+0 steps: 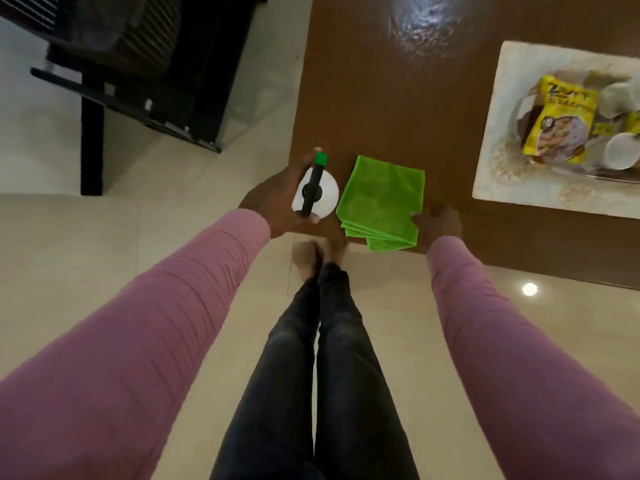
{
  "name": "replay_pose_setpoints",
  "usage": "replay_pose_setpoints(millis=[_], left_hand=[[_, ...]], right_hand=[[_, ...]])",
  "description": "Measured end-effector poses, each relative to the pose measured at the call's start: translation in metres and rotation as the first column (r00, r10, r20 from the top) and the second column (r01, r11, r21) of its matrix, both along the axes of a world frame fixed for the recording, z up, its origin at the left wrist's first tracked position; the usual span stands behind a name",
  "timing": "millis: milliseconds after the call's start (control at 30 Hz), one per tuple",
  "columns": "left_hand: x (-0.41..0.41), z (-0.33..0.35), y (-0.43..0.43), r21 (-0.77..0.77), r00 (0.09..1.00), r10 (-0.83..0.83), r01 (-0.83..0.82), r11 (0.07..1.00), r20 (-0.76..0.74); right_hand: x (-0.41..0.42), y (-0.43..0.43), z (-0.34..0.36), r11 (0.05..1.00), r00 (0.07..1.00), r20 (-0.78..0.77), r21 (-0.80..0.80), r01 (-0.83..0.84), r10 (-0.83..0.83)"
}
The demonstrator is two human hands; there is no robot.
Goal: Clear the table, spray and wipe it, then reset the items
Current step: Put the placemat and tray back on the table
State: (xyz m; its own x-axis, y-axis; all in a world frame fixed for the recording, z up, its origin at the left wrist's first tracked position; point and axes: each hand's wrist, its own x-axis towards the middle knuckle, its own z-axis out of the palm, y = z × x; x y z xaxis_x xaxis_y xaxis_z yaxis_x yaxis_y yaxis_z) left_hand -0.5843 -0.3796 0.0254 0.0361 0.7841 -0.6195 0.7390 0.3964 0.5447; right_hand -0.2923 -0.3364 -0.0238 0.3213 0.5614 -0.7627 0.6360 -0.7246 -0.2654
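Green cloth [381,199], one, folded, lies at the tabletop's [381,98] near corner. Left hand [273,202]: fingers wrapped round the one white spray bottle [330,194], just beside the cloth. Right hand [440,225] touches the cloth's corner; fingers mostly hidden, pinching or not unclear. One tray [498,133], cut off right: two yellow packets [554,126], two blurry white cups [621,152].

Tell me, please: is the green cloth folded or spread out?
Folded. The cloth lies on the table as a compact square, and several stacked layer edges show along its near side.
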Motion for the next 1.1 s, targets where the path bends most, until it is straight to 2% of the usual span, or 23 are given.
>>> replay_pose_setpoints(millis=[100, 233, 333, 400, 500, 633, 867, 1100], left_hand=[[0.006, -0.008, 0.002, 0.043, 0.999, -0.003, 0.001, 0.999, 0.037], [0.015, -0.015, -0.003, 0.096, 0.998, 0.035, -0.040, 0.995, 0.056], [0.021, -0.017, -0.002, 0.109, 0.997, 0.081, -0.082, 0.991, 0.005], [0.024, -0.014, 0.000, 0.138, 0.997, 0.059, -0.053, 0.989, -0.039], [0.030, 0.002, 0.000, 0.146, 0.997, 0.026, -0.016, 0.989, -0.066], [0.039, 0.044, 0.005, 0.109, 0.992, 0.116, -0.111, 0.988, -0.040], [0.035, 0.104, 0.009, 0.078, 0.965, 0.261, -0.262, 0.962, 0.027], [-0.015, 0.139, -0.005, 0.136, 0.903, 0.425, -0.430, 0.893, 0.064]], right_hand=[[-0.005, 0.006, -0.022, 1.000, 0.999, -0.037, 0.010, 0.026, -0.026], [-0.011, 0.006, -0.036, 0.984, 0.984, -0.063, 0.057, 0.171, -0.168], [-0.026, 0.004, -0.036, 0.981, 0.965, -0.177, -0.009, 0.195, -0.193], [-0.037, 0.004, -0.027, 0.971, 0.950, -0.200, -0.039, 0.236, -0.239], [-0.043, 0.005, -0.006, 0.982, 0.962, -0.196, -0.044, 0.185, -0.190], [-0.049, 0.014, 0.044, 0.997, 0.971, -0.223, -0.033, 0.077, -0.082], [-0.063, 0.033, 0.126, 0.985, 0.906, -0.387, -0.068, 0.159, -0.173], [-0.095, 0.055, 0.164, 0.984, 0.901, -0.398, -0.025, 0.175, -0.171]])
